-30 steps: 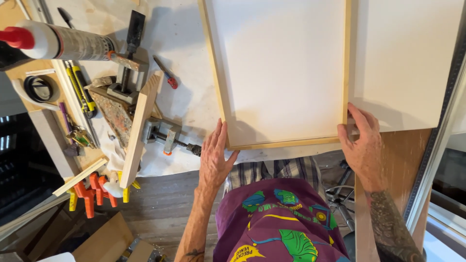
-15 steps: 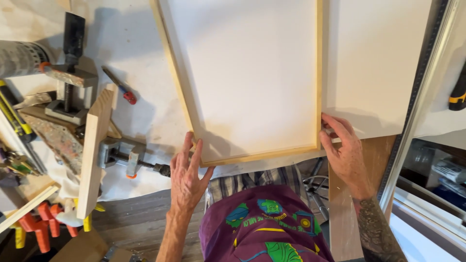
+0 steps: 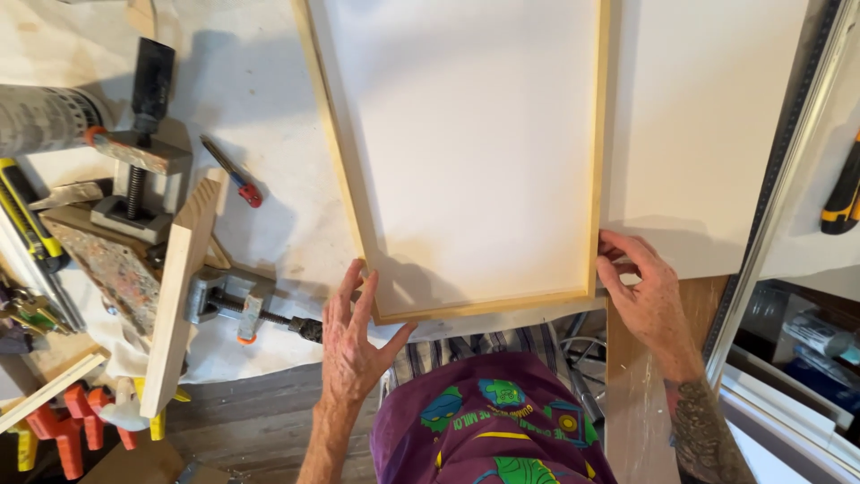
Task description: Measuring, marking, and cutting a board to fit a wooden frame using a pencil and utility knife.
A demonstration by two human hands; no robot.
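Frame: a white panel in a pale wooden frame (image 3: 466,161) lies flat on the white-covered bench (image 3: 260,99), filling the upper middle of the view.
Left hand (image 3: 351,336): at 7 o'clock from the panel's centre, fingers spread flat against the near-left corner, not gripping.
Right hand (image 3: 643,291): at 4 o'clock, fingers curled, touching the near-right corner from outside.
Clamps: a metal clamp (image 3: 134,170) and a wooden strip (image 3: 179,296) lie at 9 o'clock, well apart.
Red-tipped tool (image 3: 231,170): between clamp and frame.
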